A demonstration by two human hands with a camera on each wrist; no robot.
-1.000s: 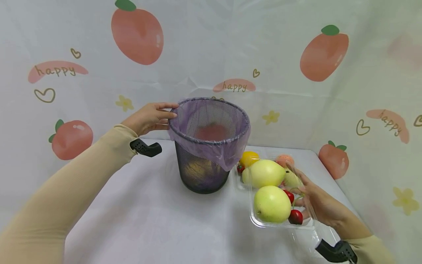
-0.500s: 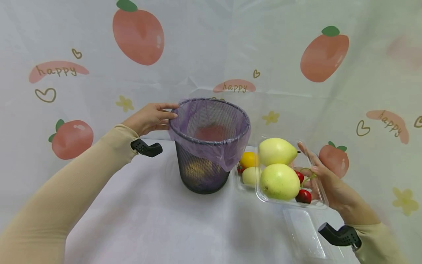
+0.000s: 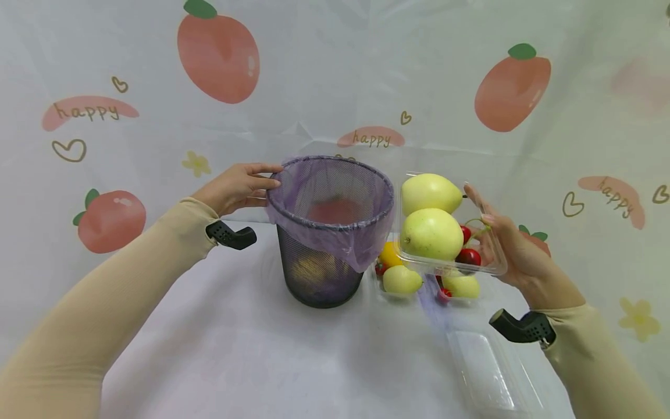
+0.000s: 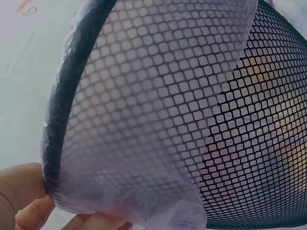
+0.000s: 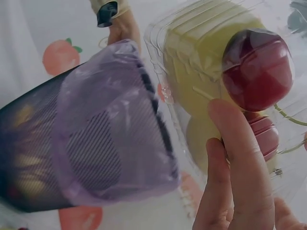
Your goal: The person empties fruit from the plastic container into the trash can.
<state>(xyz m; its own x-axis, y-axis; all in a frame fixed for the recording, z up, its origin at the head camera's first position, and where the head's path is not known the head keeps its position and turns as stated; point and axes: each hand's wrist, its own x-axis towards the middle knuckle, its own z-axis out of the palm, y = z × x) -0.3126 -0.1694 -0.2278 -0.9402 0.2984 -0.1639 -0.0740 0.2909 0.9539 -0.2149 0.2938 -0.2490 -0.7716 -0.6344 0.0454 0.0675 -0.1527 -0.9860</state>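
My left hand (image 3: 238, 189) holds the rim of a black mesh trash can (image 3: 314, 285) lined with a purple bag (image 3: 361, 244). In the left wrist view its fingertips (image 4: 24, 184) are at the rim and against the outside of the bag. My right hand (image 3: 515, 250) grips a clear plastic box (image 3: 445, 266) by its right side, raised and tilted just right of the can. Inside the box lie two pale yellow pears (image 3: 431, 234) and two red cherries (image 3: 468, 256) with green stems. Fingers (image 5: 244, 167) spread under the box in the right wrist view.
Beyond the can's right side, more clear boxes on the white table hold a pear (image 3: 402, 280), an orange-yellow fruit (image 3: 389, 254) and another pear (image 3: 462, 286). A clear plastic lid (image 3: 484, 369) lies at front right. Yellowish shapes show through the can's mesh. A printed cloth hangs behind.
My right hand has lifted the box of pears and cherries, most recently bringing it slightly left toward the trash can. Boxes behind it are uncovered. The left hand has stayed at the rim.
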